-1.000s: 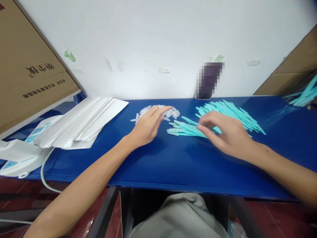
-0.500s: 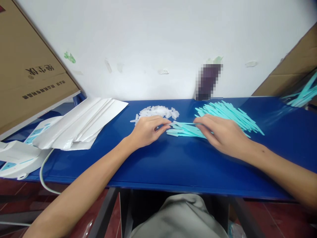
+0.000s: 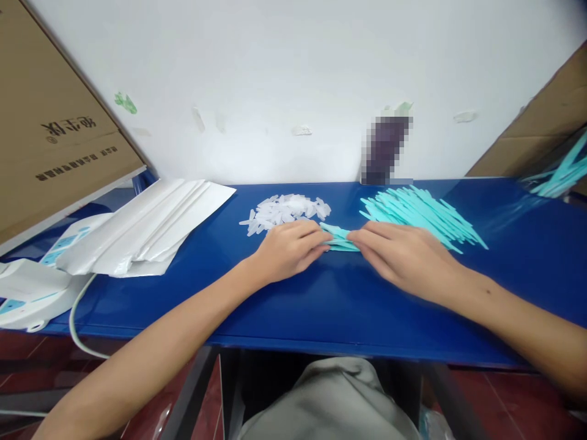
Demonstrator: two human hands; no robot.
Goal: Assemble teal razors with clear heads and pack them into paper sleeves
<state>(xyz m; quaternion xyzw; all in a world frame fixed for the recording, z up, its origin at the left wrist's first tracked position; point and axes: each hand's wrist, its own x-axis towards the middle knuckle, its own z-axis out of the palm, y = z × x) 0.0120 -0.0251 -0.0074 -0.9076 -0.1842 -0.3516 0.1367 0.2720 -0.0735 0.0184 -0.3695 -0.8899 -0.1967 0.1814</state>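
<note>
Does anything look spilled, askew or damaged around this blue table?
Nothing looks spilled or broken: the teal sticks and whitish pieces lie in loose heaps. Slightly untidy are the flat white packets, slanting partly over the white device, and the scraps stuck to the wall behind.

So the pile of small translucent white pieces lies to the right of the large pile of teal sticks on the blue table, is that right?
Not quite: the head view shows the small translucent white pieces to the left of the large pile of teal sticks, on the blue table.
</note>
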